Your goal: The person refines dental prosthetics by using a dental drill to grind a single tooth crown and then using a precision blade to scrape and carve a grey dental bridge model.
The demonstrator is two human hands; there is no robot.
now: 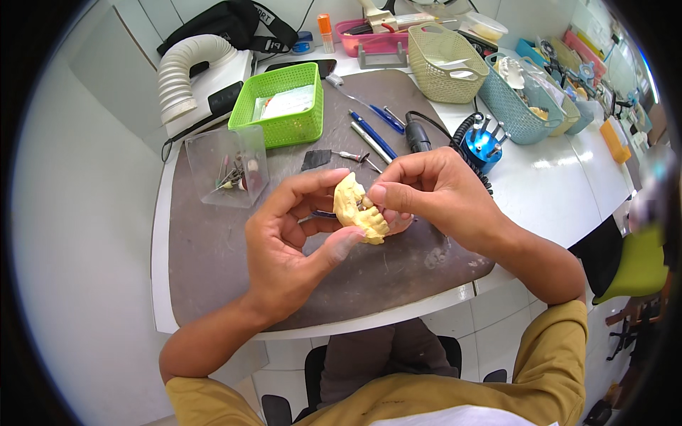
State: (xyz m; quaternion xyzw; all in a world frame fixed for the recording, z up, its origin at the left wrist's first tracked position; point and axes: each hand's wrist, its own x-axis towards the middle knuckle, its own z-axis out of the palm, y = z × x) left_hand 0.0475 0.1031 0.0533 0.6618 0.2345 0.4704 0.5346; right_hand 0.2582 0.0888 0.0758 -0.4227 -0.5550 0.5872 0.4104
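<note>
Brown and worn, the work mat [213,255] covers most of the white bench [568,192] and shows scuffs and pale dust near its right edge. Behind it a ribbed white suction hose [183,74] curves over a white box, with a bright green mesh basket [281,105] beside it, then a beige basket [442,62] and a teal basket [513,99] along the back. A clear plastic box of small burs [229,169] stands at the mat's left part, and two blue pens [374,133] lie near a black handpiece [418,136] and a blue round tool stand [482,142]. Above the middle of the mat, the left hand [291,241] cradles a pale yellow plaster dental cast [359,209], thumb and forefinger closed around its sides. The cast looks chalky and matte, lumpy along its base, with rows of moulded teeth showing toward the right. The right hand [437,195] meets it from the other side, thumb and fingertips pinched against the tooth row; whatever small thing they may grip is hidden
</note>
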